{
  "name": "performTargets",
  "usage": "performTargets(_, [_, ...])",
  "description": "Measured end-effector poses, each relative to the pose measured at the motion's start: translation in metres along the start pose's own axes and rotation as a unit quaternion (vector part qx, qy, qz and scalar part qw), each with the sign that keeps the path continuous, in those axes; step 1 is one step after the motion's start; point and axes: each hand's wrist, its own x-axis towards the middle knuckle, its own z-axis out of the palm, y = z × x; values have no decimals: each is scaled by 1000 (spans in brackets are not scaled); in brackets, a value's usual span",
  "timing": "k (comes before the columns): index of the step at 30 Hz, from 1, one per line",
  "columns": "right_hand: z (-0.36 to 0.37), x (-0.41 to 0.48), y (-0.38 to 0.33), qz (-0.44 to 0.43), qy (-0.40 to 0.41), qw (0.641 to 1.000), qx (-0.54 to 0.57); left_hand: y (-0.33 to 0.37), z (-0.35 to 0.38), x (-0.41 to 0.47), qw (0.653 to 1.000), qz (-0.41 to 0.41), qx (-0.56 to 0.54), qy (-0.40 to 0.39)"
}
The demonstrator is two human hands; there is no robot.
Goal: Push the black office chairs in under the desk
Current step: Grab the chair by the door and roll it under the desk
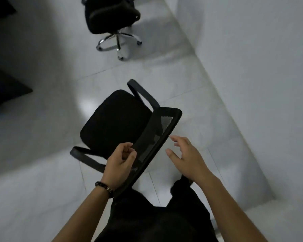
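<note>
The near chair [115, 123], black with a mesh backrest [160, 127] and 2 curved armrests, stands on the floor [47, 180] right in front of the person, seat facing away from them. It stands well out from the dark worktop [9, 88], whose corner juts in to the left of this chair, with bare floor between them.

Beyond the near chair, well apart from it, stands the far chair [112, 16], also black, on a chrome star base [118, 43] with castors. It is not tucked under anything either. A 2nd dark slab shows in the corner left of the far chair, too dim to make out.

The left hand [120, 159] lies over the near chair's backrest with fingers loosely curled. Whether it pinches the mesh or only hovers cannot be told. A dark beaded bracelet [104, 186] sits on that wrist. The right hand [185, 158] hangs just beside the backrest's top edge, fingers spread and apart from it, holding nothing.

The floor is pale glossy tile with thin joints and a light glare left of the near chair's seat. A plain white wall [252, 58] runs along the right of the near chair.
</note>
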Motion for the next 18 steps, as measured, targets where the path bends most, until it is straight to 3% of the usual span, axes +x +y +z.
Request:
performTargets(4, [-15, 33, 7, -78, -99, 989, -80, -26, 28, -29, 990, -95, -29, 101])
performTargets(7, [-17, 60, 15, -148, -102, 968, -172, -54, 51, -40, 976, -153, -27, 150])
performTargets(11, [-11, 98, 32, -194, -129, 901, -367, -86, 92, -48, 951, -195, 117, 208])
performTargets(14, [1, 112, 46, -204, -137, 869, -429, -90, 119, -44, 946, -194, 178, 187])
performTargets(18, [9, 116, 54, -202, -122, 865, -444, -99, 123, -27, 941, -203, 220, 159])
